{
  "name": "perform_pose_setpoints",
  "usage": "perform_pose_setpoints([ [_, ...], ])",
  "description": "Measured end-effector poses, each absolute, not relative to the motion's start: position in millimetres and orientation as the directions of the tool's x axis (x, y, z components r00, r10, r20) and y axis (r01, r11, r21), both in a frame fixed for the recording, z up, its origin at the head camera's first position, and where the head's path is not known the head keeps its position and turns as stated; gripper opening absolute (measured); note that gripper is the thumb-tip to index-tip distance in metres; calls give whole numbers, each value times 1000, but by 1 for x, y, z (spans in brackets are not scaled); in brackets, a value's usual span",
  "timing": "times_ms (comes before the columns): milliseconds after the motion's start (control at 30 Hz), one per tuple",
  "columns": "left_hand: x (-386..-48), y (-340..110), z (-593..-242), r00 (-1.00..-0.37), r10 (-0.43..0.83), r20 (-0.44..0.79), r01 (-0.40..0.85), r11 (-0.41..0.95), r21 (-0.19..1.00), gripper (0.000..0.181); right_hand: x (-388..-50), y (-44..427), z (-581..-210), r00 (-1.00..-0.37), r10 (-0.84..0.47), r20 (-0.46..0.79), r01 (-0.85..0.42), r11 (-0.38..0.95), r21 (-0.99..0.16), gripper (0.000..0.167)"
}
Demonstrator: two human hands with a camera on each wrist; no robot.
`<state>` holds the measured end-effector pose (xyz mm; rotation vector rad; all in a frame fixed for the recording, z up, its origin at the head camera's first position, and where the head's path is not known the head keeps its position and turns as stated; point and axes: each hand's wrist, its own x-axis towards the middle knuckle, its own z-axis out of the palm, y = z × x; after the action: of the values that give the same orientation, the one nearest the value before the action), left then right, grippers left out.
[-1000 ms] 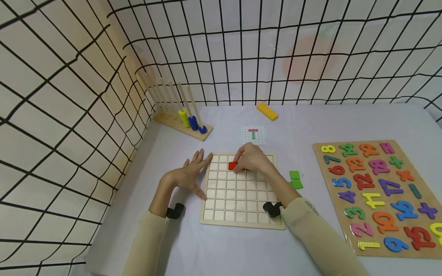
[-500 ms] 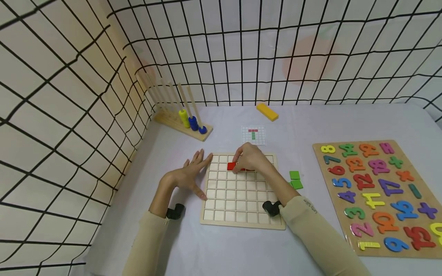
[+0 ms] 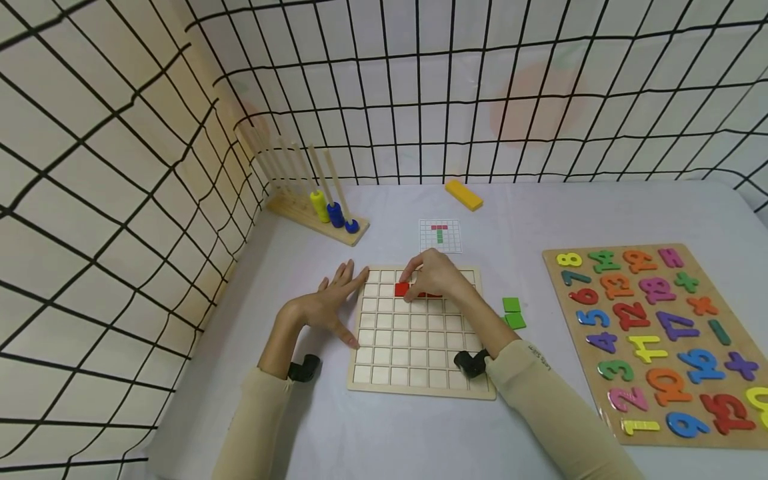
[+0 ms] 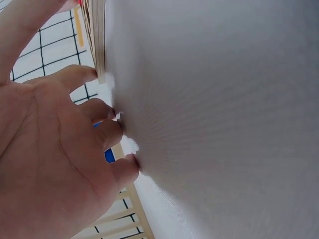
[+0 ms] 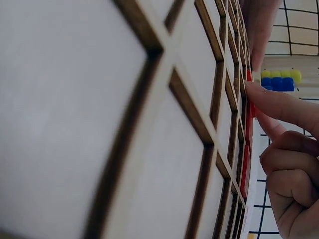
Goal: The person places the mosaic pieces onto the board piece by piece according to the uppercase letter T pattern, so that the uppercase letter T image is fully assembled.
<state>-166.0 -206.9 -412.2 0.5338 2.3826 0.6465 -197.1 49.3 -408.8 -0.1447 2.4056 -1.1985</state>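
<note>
A wooden grid board lies flat on the table. My right hand is over its upper part, thumb and index finger pinching a red square tile at a cell in the second row from the top. More red tiles show to the right of it, partly covered by the hand. In the right wrist view the remaining fingers are curled. My left hand is spread at the board's left side, thumb and index fingertip touching the edge, the other fingertips on the cloth in the left wrist view.
Two green tiles lie right of the board. Behind it is a pattern card with a red and green T. A yellow block, a peg stand with rings, a number board and black wire mesh surround the area.
The pinched red tile has shifted slightly left and sits squarer over its cell. My right thumb and index finger have moved slightly with it. The left hand stays in place.
</note>
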Motion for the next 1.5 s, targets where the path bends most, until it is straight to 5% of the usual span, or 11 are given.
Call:
perform_pose_setpoints([
  [467, -166, -203, -410, -733, 518, -441, 218, 793, 568, 143, -193, 61, -407, -895, -307, -324, 89, 588, -804, 18],
  [1133, -164, -206, -412, -742, 504, -443, 215, 803, 555, 143, -157, 195, -392, -921, -133, -366, 164, 719, -675, 37],
  [1500, -164, -207, -411, -733, 518, -441, 217, 792, 570, 143, -154, 217, -404, -891, -112, -440, 222, 738, -637, 35],
])
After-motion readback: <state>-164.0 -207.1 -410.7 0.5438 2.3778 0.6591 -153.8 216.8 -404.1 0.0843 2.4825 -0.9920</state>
